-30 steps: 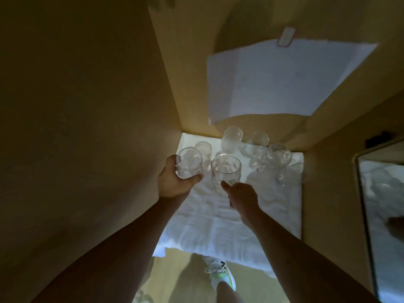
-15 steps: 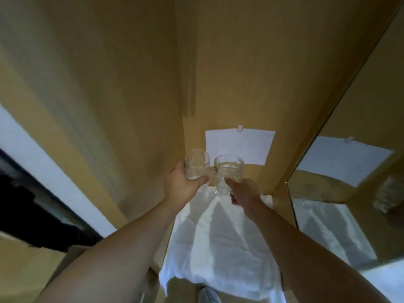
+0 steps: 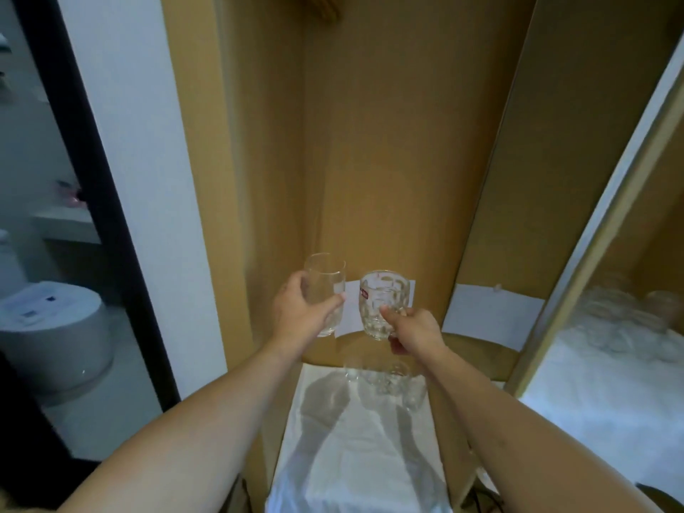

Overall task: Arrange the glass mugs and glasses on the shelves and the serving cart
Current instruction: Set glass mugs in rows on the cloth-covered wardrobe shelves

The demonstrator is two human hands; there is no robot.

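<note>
My left hand (image 3: 301, 312) grips a plain clear glass (image 3: 327, 286), held upright in the air inside a wooden cabinet. Beside it, my right hand (image 3: 412, 331) holds a dimpled glass mug (image 3: 383, 301) with a small red label, fingers curled at its handle side. Both are raised above a shelf covered with a white cloth (image 3: 355, 449). Several more clear glasses (image 3: 385, 379) stand at the back of that cloth, partly hidden by my right forearm.
Wooden cabinet walls (image 3: 370, 161) enclose the space. A white paper sheet (image 3: 351, 316) is pinned to the back panel. A mirrored door (image 3: 610, 327) on the right reflects the cloth and glasses. On the left, a dark door frame (image 3: 92, 201) opens onto a bathroom with a toilet (image 3: 52, 327).
Both hands have lifted the glass and the mug up off the cloth, away from the other glasses. The view has pulled back and out of the cabinet.
</note>
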